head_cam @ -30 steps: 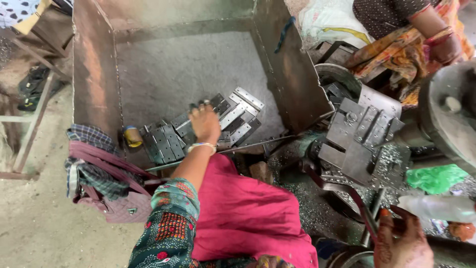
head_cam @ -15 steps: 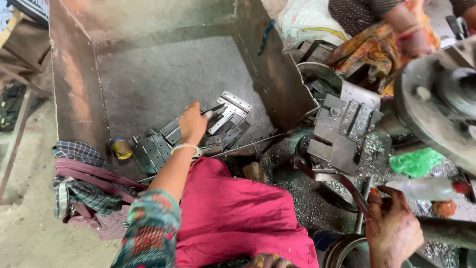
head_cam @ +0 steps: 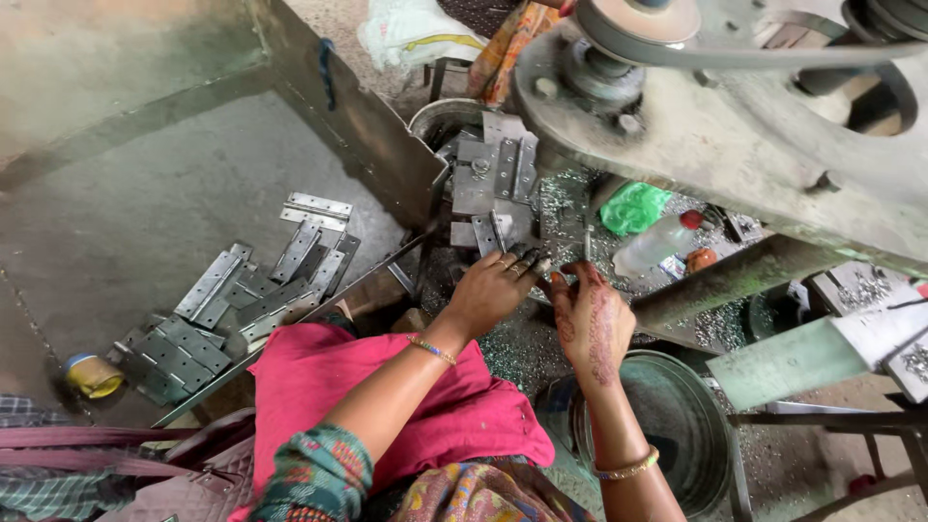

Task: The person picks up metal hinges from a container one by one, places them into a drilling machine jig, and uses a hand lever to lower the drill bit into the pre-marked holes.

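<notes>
My left hand (head_cam: 491, 290) reaches over my pink-clad lap to a pile of grey metal hinges (head_cam: 495, 179) at the foot of the machine. Its grimy fingertips lie on the lowest hinge plates, and I cannot see whether they grip one. My right hand (head_cam: 590, 324), patterned with henna, is just to the right with its palm up and fingers bent. Its fingertips almost touch those of the left hand, and nothing shows in it. A second heap of hinges (head_cam: 242, 300) lies in the big metal bin (head_cam: 145, 193) on my left.
A heavy grey machine with a belt wheel (head_cam: 735, 116) overhangs the top right. Below it are a green bag (head_cam: 633, 206), a plastic bottle (head_cam: 657, 242) and metal shavings. A round metal pan (head_cam: 677, 425) stands beside my right forearm. A small tin (head_cam: 92, 375) stands in the bin.
My left hand has left the hinges in the bin and swung right to the pile by the machine. My right hand has come up to meet it. The view has turned right.
</notes>
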